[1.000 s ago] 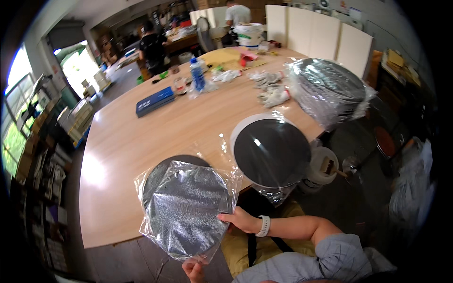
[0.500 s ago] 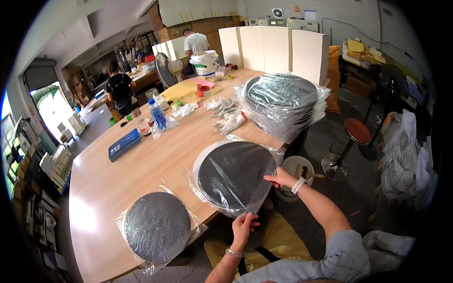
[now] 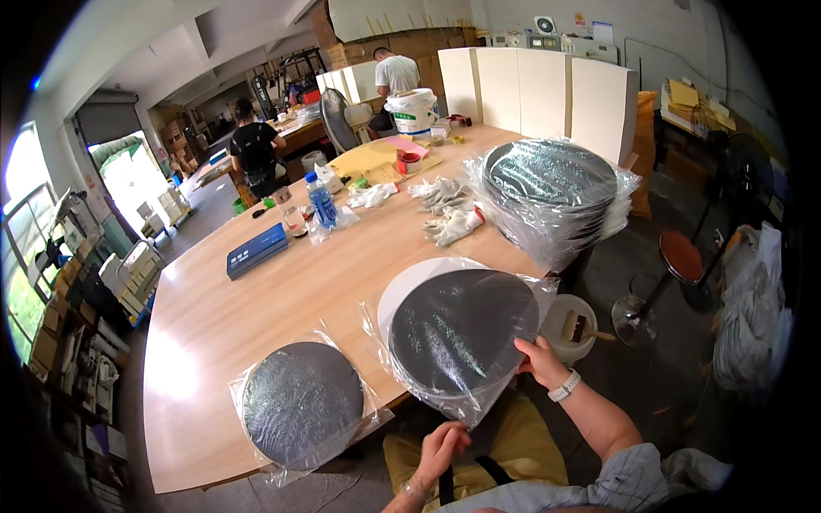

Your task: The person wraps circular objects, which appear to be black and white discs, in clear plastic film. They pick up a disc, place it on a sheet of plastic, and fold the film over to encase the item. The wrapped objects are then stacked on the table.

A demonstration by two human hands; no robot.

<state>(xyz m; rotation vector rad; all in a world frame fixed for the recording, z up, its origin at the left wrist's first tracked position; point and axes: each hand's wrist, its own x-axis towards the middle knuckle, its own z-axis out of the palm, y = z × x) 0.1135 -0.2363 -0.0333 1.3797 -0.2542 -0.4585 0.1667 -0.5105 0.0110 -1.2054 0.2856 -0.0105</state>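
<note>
Right hand grips the bagged dark disc, left hand loosely curled below it, a second bagged disc beside it on the wooden bench and a wrapped stack behind.

— What sits at the far right corner of the table?
— A tall stack of dark round discs in clear wrap.
— And near the front edge, on the left?
— One bagged disc, lying flat.
— What's in the middle?
— White gloves, a water bottle, and a blue box near the left edge.
— At the far end?
— A white bucket. Two people work beyond it.
</note>
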